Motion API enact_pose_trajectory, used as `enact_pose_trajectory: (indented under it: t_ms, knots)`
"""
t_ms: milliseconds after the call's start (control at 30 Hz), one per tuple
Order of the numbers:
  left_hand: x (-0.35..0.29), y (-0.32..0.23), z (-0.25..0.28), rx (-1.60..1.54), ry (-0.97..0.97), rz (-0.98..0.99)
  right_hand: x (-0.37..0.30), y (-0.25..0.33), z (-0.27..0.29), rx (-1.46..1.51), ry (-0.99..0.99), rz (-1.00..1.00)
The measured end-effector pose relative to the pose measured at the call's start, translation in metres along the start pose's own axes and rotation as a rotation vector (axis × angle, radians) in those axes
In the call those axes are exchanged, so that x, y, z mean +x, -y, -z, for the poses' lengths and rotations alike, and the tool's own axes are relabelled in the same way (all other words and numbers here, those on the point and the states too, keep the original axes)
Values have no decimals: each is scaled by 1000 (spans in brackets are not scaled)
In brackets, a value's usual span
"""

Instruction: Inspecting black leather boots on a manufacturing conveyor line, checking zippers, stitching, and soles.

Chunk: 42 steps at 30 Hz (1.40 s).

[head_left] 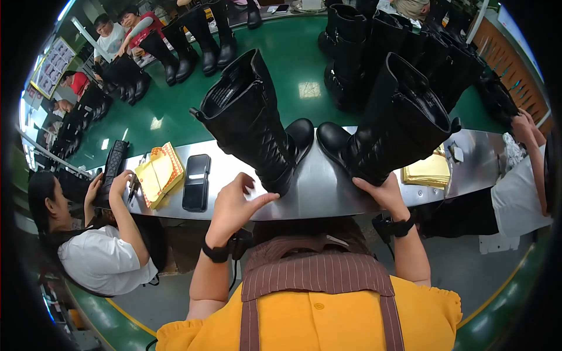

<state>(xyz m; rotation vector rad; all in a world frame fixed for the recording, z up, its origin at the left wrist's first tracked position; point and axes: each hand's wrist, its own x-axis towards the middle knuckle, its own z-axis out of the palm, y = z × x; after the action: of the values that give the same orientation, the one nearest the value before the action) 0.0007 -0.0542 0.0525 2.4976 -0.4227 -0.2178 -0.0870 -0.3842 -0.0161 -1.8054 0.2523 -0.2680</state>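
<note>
Two tall black boots stand upright before me on the metal table edge (pixel 304 202), toes turned toward each other. Quilted stitching and straps mark the left boot (pixel 249 126) and the right boot (pixel 395 123); both shafts gape at the top. Beside the left boot's heel is my left hand (pixel 231 205), thumb stretched to the heel and fingers curved apart from it. My right hand (pixel 380 196) grips the right boot low at its heel, thumb on the near side, the other fingers partly hidden behind the boot.
A black phone (pixel 196 182) and yellow papers (pixel 160 174) lie on the left; another yellow stack (pixel 426 171) lies on the right. More black boots (pixel 348 55) crowd the green conveyor (pixel 281 76). Co-workers sit close on my left (pixel 105 251) and right (pixel 521 193).
</note>
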Motion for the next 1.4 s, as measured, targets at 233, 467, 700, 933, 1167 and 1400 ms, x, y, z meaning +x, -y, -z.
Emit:
enact_pose_trajectory:
  t_ms: [233, 467, 700, 933, 1167, 1400]
  knots:
    - [56, 18, -84, -704, -59, -70, 4, 9, -26, -154, 27, 26]
    - [30, -7, -94, -1096, -180, -251, -8, 13, -66, 442, -51, 133]
    - [12, -18, -89, -746, -284, -325, -19, 26, -94, 257, 83, -90]
    - [1, -35, -74, -543, -404, -342, -24, 38, -85, 5, 258, 114]
    - [26, 3, -96, -478, -243, -160, -22, 58, -88, -605, 164, 234]
    - [30, 13, -87, -514, -239, -218, -15, 44, -61, -493, 284, 294]
